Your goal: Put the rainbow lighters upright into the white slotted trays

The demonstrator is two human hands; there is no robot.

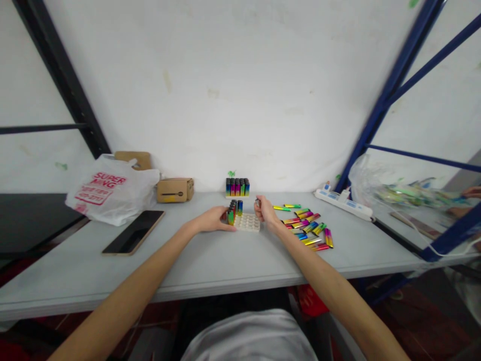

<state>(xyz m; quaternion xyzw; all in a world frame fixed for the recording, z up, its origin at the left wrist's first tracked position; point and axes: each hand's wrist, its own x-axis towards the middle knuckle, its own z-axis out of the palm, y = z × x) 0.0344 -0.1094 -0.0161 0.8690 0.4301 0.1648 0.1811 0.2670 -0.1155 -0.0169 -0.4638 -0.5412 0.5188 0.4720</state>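
White wall (225, 100) backs the worktop (225, 265). The left hand (215, 219) grips the left end of one white tray (248, 222), fingertips hidden behind upright lighters (230, 217) too bunched to count. Near the tray's right edge, the right hand (266, 210) clenches one small object (257, 202), mostly covered; its kind can't be told. Right of that hand, loose lighters (310, 227) overlap, their count unclear. Beyond both hands stands one block of lighters (237, 188); left of them, one phone (135, 232) and one bag (112, 188).

Grey table (225, 265), scattered lighters (311, 227), pale tray (248, 223), phone (134, 233), box (173, 191)
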